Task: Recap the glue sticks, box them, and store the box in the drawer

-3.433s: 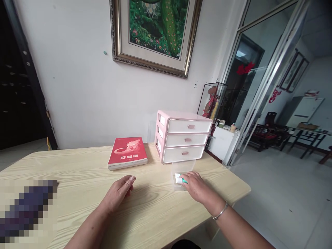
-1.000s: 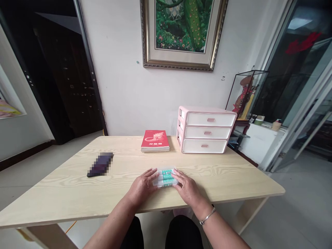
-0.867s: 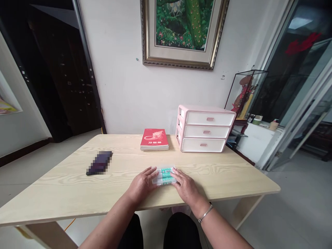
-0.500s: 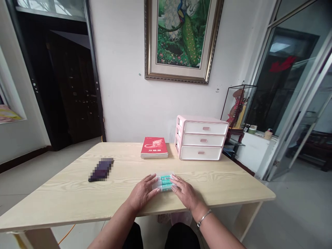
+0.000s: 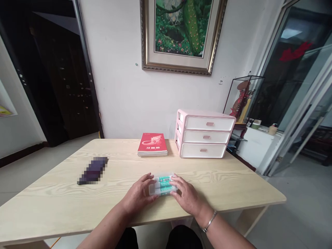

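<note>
A small translucent plastic box (image 5: 164,184) with a teal label or teal-marked contents lies near the table's front edge; its exact contents I cannot make out. At its left end, my left hand (image 5: 138,193) grips it with the thumb along the near side and the fingers at the far side. My right hand (image 5: 188,195), with a silver bracelet at the wrist, holds the right end in the same way. Parts of the box are covered by my fingers.
Behind the box on the wooden table (image 5: 121,162) lie red books (image 5: 152,143). A pink and white drawer unit (image 5: 206,135) stands at the back right. Toward the left is a dark pixelated object (image 5: 93,170). A framed peacock picture (image 5: 178,64) hangs on the wall.
My fingers have closed more around the ends of the box, with the thumbs now at its near side, showing more of it. The camera view has tilted down and come slightly closer.
</note>
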`<move>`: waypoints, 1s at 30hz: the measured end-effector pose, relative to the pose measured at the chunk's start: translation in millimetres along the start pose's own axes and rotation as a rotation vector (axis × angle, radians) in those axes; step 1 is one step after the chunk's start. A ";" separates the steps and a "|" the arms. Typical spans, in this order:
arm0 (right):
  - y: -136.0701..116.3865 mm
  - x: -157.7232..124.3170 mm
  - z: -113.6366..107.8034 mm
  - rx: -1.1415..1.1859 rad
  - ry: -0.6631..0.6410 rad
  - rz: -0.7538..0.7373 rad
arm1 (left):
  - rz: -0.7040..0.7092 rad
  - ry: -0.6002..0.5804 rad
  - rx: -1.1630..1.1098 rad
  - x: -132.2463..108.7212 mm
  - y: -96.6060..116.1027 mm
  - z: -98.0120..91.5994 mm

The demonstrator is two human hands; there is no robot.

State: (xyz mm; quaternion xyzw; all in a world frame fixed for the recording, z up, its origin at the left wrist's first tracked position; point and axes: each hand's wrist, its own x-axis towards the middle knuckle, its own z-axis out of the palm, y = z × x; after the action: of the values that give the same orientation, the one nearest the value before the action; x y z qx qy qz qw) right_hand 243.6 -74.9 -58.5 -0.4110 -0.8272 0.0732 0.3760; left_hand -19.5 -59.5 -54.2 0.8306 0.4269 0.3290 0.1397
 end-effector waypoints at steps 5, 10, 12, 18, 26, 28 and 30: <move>6.9 -5.6 10.5 -0.059 0.035 -0.026 | 0.017 0.003 0.037 -1.6 -5.1 4.1; 5.2 -3.1 10.7 -0.063 0.014 -0.029 | 0.044 0.014 0.101 1.5 -7.5 6.0; 1.2 -1.7 7.4 -0.050 0.025 -0.023 | 0.064 0.044 0.103 2.9 -5.2 5.3; 11.5 0.9 5.1 0.160 0.228 0.095 | 0.061 0.080 0.102 1.8 -2.6 6.4; 75.7 34.3 -31.8 0.791 0.684 0.772 | 0.073 0.082 0.206 0.4 -18.9 14.9; 92.1 47.2 -45.6 0.919 0.747 0.915 | 0.058 0.088 0.207 1.0 -20.7 15.5; 109.4 59.3 -54.7 0.983 0.770 0.988 | 0.055 0.090 0.201 1.5 -21.2 15.8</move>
State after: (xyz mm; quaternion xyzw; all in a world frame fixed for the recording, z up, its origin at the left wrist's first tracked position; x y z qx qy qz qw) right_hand 326.8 29.7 -33.6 -0.5137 -0.2340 0.4408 0.6979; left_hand -21.4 -44.9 -76.3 0.8364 0.4405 0.3251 0.0275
